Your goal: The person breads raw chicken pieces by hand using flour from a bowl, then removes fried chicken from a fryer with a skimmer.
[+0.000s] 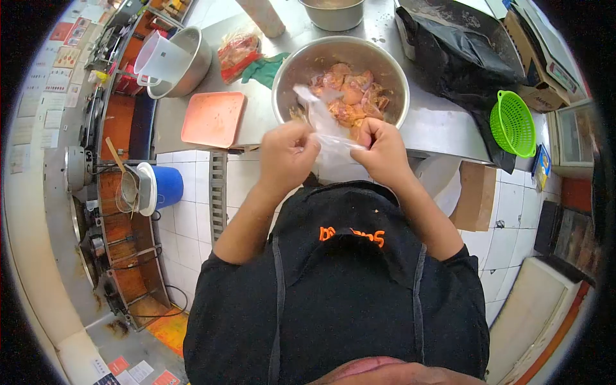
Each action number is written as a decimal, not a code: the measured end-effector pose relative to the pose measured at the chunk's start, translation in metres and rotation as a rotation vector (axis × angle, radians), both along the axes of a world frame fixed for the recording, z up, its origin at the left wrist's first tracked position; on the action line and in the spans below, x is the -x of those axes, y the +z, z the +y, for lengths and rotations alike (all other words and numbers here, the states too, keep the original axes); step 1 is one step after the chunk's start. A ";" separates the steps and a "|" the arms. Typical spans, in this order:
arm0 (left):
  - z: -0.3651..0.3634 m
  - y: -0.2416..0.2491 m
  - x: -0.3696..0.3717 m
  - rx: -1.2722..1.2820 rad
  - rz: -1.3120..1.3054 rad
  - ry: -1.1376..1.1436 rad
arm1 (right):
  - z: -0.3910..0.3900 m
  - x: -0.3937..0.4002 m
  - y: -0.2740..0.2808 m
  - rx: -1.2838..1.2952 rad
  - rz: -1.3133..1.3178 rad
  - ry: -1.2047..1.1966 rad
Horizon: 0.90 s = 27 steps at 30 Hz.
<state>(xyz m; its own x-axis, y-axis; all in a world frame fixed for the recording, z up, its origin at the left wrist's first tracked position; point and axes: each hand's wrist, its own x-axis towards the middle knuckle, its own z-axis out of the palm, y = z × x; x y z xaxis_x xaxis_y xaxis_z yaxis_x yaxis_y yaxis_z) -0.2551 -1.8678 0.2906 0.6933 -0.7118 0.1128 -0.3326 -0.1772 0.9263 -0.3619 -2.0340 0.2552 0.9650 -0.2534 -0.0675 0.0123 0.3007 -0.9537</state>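
Observation:
A clear plastic bag [335, 144] is stretched between my two hands at the near rim of a large metal bowl [277, 96]. My left hand [289, 151] is closed on the bag's left side. On its right side, my right hand [383, 149] pinches the plastic. Part of the bag reaches up over the bowl and covers some of what lies inside. Pieces of raw meat [351, 90] coated in an orange-yellow marinade fill the bowl's middle and right.
Left of the bowl are a pink tray [213, 119], a green cloth-like item [264, 69], a red-and-clear package [239, 56] and a metal pot [200, 61] holding a plastic jug [160, 59]. Black plastic [459, 54] and a green basket [513, 123] lie right. A blue bucket [170, 186] stands lower left.

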 end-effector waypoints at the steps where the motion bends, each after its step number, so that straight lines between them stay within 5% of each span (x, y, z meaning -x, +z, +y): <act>1: -0.002 0.001 0.000 -0.102 -0.326 0.084 | 0.000 0.001 0.006 0.504 0.062 -0.146; 2: -0.003 0.000 0.001 -0.204 -0.652 0.167 | 0.004 0.002 0.009 1.007 0.129 -0.288; 4: -0.007 -0.001 0.010 -0.246 -0.647 0.135 | 0.016 0.007 0.012 0.990 0.010 -0.379; 6: -0.011 0.000 0.014 -0.276 -0.654 0.104 | 0.023 0.016 0.020 1.408 -0.592 -0.408; 9: -0.012 -0.003 0.017 -0.145 -0.642 0.072 | 0.035 0.014 0.023 1.119 -0.508 -0.302; 16: -0.025 -0.001 0.031 -0.072 -0.892 -0.043 | 0.018 -0.001 -0.010 1.171 -0.166 -0.154; 19: -0.025 -0.006 0.034 -0.086 -0.980 -0.118 | 0.020 -0.014 -0.039 0.007 -0.041 -0.335; 20: -0.024 -0.007 0.035 -0.130 -1.016 -0.173 | 0.021 -0.016 -0.027 0.008 -0.050 -0.337; 22: -0.025 -0.016 0.038 -0.107 -1.077 -0.160 | 0.023 -0.015 0.004 -0.702 -0.178 -0.426; 24: -0.031 -0.017 0.036 -0.080 -1.140 -0.151 | 0.022 -0.016 -0.010 -0.710 -0.284 -0.323; 26: -0.036 -0.017 0.035 0.004 -1.177 -0.082 | 0.017 -0.013 -0.018 -1.108 -0.283 0.068; 27: -0.037 -0.017 0.037 0.005 -1.180 -0.085 | 0.015 -0.012 -0.021 -1.109 -0.288 0.068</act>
<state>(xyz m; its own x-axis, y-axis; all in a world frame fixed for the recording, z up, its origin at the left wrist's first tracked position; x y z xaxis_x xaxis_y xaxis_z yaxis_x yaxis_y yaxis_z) -0.2919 -1.9049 0.2731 0.1087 -0.7486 0.6541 -0.9931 -0.1106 0.0385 -0.3494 -2.0192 0.2339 0.9902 -0.1393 0.0041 0.1387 0.9820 -0.1284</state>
